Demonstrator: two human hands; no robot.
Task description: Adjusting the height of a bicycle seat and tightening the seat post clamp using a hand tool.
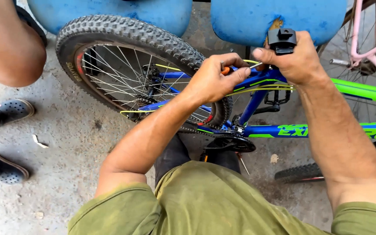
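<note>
— Where does the tool (225, 70) sit, and which way does it run?

— It lies at the top of the blue frame (257, 102), just under the seat post (282, 41). Only its orange handle shows, inside the left hand (212, 80). A thin metal shaft (256, 65) leads from it rightward and slightly up, so its long axis runs roughly along the frame's top tube toward the right hand (294, 63).

— And the hands?

— The left hand is curled around the orange handle, thumb laid over the top. The right hand is wrapped around the frame at the base of the post (its fingers hide the joint itself), with the thumb touching the shaft's tip.

— What lies around them?

— The rear wheel (131, 61) stands upright to the left, knobby tyre up. The frame's lower tube runs right, blue with green lettering, and the crank (229, 143) sits below. A pink frame (370, 48) leans at far right. Two blue drums (257, 17) stand behind. Another person's knee (7, 43) and sandals (9, 111) are at the left edge, well apart from the work.
</note>
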